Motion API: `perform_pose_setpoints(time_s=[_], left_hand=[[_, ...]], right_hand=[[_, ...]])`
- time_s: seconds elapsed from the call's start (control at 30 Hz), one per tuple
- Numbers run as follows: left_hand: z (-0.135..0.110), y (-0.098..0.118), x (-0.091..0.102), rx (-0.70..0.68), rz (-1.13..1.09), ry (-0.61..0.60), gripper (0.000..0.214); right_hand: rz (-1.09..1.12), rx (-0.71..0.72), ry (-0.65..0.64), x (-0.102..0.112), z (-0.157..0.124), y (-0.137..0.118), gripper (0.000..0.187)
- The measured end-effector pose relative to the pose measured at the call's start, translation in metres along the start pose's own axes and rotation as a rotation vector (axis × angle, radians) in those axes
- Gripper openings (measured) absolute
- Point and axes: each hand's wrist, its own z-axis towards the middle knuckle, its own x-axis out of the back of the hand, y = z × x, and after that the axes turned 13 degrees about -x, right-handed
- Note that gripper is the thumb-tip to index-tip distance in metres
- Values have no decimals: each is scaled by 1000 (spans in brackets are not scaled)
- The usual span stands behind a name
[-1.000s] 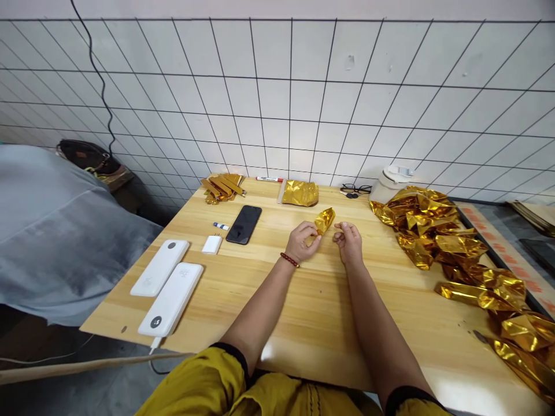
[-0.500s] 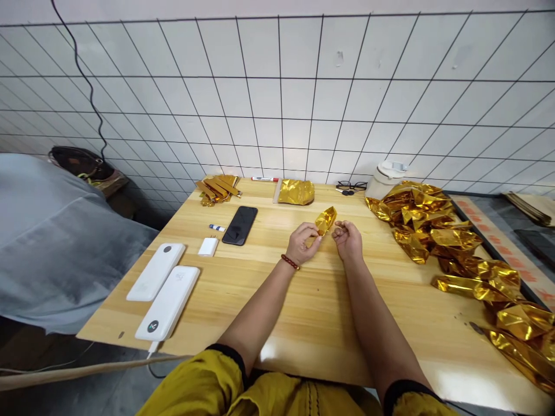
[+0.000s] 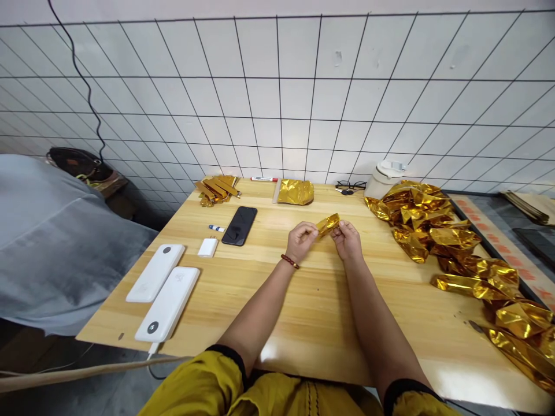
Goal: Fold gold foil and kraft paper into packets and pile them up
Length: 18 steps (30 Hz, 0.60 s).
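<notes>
Between my two hands is a small folded piece of gold foil paper (image 3: 328, 224), held just above the wooden table (image 3: 299, 312). My left hand (image 3: 301, 240), with a dark red bead bracelet (image 3: 290, 262) at the wrist, pinches its left end. At the right end, the thumb and fingers of my right hand (image 3: 347, 238) close on the foil. Its exact fold is partly covered by the fingers. Behind the hands lies a packet of gold foil paper (image 3: 296, 192). A long heap of folded gold foil pieces (image 3: 451, 240) spreads along the table's right side.
Left of my hands lie a black phone (image 3: 240, 225), a white charger (image 3: 207, 247), a blue-and-white glue stick or cap (image 3: 216, 228) and two white power banks (image 3: 167, 303). Flat gold strips (image 3: 219, 189), a marker (image 3: 263, 179), glasses (image 3: 351, 185) and a white container (image 3: 384, 178) line the back.
My right hand has closed on the foil's right end, having been apart from it. The foil piece has tilted from steep to more level.
</notes>
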Motion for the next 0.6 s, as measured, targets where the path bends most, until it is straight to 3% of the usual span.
perform_pose_setpoints(time_s=[0.2,0.33,0.47,0.6], left_hand=[[3,-8,7,399,-293,236,26],[6,-9,7,599,-463,384,28],[9,-11,9,664,-586,513,31],[11,-14,13,635,-506,507,33]], right_hand=[[-174,71,73,-4,-1,4,22],[-210,90,30,-7,-6,4,21],[-174,104,-46,-8,-9,3,25],[-194,94,-80,-6,-8,4,41]])
